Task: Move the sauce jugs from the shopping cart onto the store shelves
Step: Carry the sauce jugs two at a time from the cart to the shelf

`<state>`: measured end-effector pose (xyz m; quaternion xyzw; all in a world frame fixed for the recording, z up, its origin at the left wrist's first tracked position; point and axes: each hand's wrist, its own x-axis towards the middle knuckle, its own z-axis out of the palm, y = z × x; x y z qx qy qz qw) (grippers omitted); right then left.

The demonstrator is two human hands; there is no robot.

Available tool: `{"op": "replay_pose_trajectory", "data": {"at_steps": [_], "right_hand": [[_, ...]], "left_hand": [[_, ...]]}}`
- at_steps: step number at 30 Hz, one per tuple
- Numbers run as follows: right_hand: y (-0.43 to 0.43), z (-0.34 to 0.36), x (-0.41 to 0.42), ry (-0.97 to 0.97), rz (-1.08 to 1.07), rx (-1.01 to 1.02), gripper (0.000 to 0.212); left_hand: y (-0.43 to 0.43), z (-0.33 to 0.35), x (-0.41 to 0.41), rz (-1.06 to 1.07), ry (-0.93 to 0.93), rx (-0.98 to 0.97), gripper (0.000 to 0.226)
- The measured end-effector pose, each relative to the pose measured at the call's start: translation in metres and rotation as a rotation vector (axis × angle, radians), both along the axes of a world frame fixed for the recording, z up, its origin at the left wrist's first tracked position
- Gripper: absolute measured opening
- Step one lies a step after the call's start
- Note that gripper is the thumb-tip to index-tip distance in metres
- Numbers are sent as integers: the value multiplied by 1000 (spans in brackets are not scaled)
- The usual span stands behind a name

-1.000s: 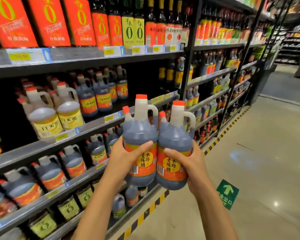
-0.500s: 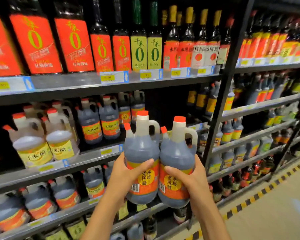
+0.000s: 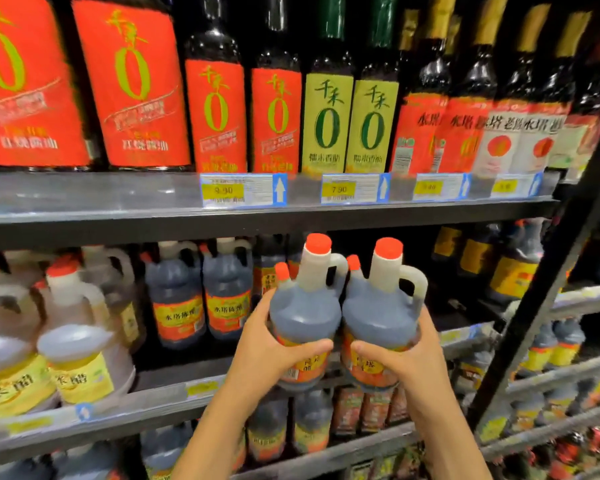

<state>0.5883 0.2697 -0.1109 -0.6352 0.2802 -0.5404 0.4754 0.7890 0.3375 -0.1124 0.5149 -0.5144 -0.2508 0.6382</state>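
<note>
Two dark sauce jugs with red caps, white necks and orange labels are held upright side by side in front of the middle shelf [image 3: 461, 336]. My left hand [image 3: 271, 351] grips the left jug [image 3: 305, 313] round its lower body. My right hand [image 3: 406, 358] grips the right jug [image 3: 378, 313] the same way, thumb across the label. The jugs touch each other. They hover just before a dark gap on the shelf, to the right of matching jugs [image 3: 201, 299]. The shopping cart is out of sight.
Pale vinegar jugs [image 3: 80, 355] stand at the left of the same shelf. The shelf above [image 3: 257, 216] carries tall red and green labelled bottles and price tags. A black upright post [image 3: 548, 285] bounds the bay on the right, with more bottles beyond and below.
I have moved closer to the shelf and the view has turned toward it. Both jugs have risen and gone forward, now level with the middle shelf opening. Both grips are unchanged.
</note>
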Motion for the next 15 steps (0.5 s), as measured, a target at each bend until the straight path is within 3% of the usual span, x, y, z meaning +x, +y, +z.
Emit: {"op": "replay_pose_trajectory", "data": {"at_steps": [6,9,15], "right_hand": [[-52,-2,10,29,51,-97,77],[-73,-8,15,50,74,-104,78],[-114,-30,35,54,149,20,80]], "left_hand": [[-41,-12,25,94,-107,61,80],[-60,-21,29,121,-130,98,69],[-92,-41,28,229,-37,134,101]]}}
